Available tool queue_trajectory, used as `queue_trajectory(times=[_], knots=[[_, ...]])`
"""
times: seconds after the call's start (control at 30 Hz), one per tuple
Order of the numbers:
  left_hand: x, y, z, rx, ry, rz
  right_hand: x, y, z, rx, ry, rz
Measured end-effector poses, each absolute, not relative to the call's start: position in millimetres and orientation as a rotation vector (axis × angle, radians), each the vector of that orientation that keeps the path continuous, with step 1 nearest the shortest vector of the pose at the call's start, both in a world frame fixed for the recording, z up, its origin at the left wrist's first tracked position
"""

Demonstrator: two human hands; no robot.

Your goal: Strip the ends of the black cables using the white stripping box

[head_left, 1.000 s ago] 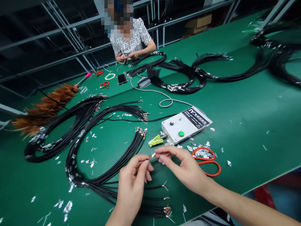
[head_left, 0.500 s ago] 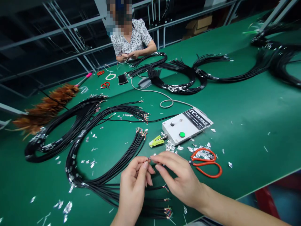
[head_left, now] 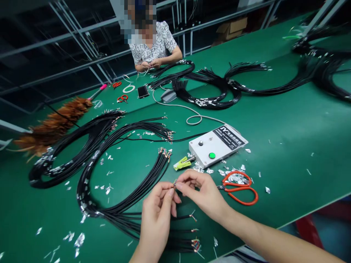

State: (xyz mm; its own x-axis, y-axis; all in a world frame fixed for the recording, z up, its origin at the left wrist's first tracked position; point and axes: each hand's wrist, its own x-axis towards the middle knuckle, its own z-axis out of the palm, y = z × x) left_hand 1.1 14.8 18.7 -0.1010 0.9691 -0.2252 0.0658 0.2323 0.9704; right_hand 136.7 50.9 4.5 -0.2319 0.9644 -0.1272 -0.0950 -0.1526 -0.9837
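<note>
My left hand [head_left: 157, 213] is closed in a pinch on a cable end, and the thin coloured wires [head_left: 174, 182] poke out at its fingertips. Thumb and forefinger of my right hand [head_left: 207, 193] pinch those same wires from the other side. Most of the held cable is hidden by the left hand. Under and beside the hands lie more black cables [head_left: 181, 245] with stripped ends showing coloured wires. A curved bundle of black cables [head_left: 137, 195] stretches off to the left. Red-handled scissors [head_left: 241, 189] lie right of my right hand.
Beyond my hands stands a grey control box [head_left: 216, 146] with a green button and a yellow-green clip [head_left: 182, 163]. Foil scraps [head_left: 79, 239] litter the green table [head_left: 290, 146]. A feather duster [head_left: 60, 117] lies left. Across the table sits a person [head_left: 153, 47] near more cable coils [head_left: 219, 104].
My right hand's fingers have curled and closed in on the wire tips, its thumb now against the forefinger. The left hand stays in nearly the same place.
</note>
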Motion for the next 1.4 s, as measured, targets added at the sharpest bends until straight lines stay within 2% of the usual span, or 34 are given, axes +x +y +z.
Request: queue_trajectory(times=[0.23, 0.5, 0.7, 0.87, 1.17, 1.27, 1.4], knots=[[-2, 14, 18, 1.075, 1.4, 1.027, 132, 50, -2, -0.967, -0.89, 1.927], [-5, 19, 21, 0.933, 1.327, 1.025, 134, 46, -5, -1.02, -1.024, 1.883], [3, 14, 9, 0.881, 1.4, 1.204, 139, 48, 2, -1.153, -1.473, 1.535], [3, 12, 10, 1.064, 1.478, 1.171, 151, 53, 9, -1.146, -1.802, 1.146], [-2, 22, 13, 1.144, 1.435, 0.969, 160, 64, 11, -0.86, -2.402, 0.172], [-2, 24, 9, 1.243, 1.469, 0.949, 164, 72, 11, -0.81, -2.477, 0.074], [-1, 31, 4, 1.321, 1.524, 0.988, 175, 92, 11, -0.977, -2.5, 0.01]])
